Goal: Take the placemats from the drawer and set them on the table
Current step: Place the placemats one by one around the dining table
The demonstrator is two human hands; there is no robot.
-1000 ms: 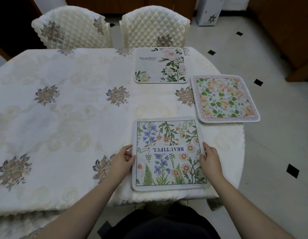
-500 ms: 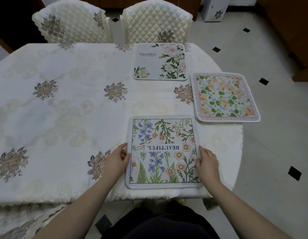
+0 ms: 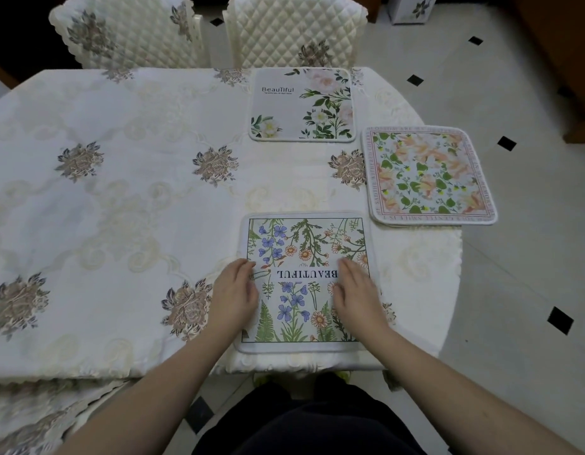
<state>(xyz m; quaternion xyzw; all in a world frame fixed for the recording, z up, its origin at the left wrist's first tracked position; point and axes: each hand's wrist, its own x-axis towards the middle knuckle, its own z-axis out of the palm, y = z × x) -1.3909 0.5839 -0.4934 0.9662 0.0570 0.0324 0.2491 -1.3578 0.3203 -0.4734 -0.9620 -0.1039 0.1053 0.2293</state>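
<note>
Head view showed left hand (image 3: 234, 297) and right hand (image 3: 356, 292), fingers flat, pressing the wildflower placemat (image 3: 305, 280) on the bench (image 3: 120, 205); it looked light, floppy, best pinched at edges.

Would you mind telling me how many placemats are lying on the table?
3: the wildflower placemat at the near edge under both hands, the peach-flower placemat on the right edge, and the white-rose placemat at the far edge.
</note>
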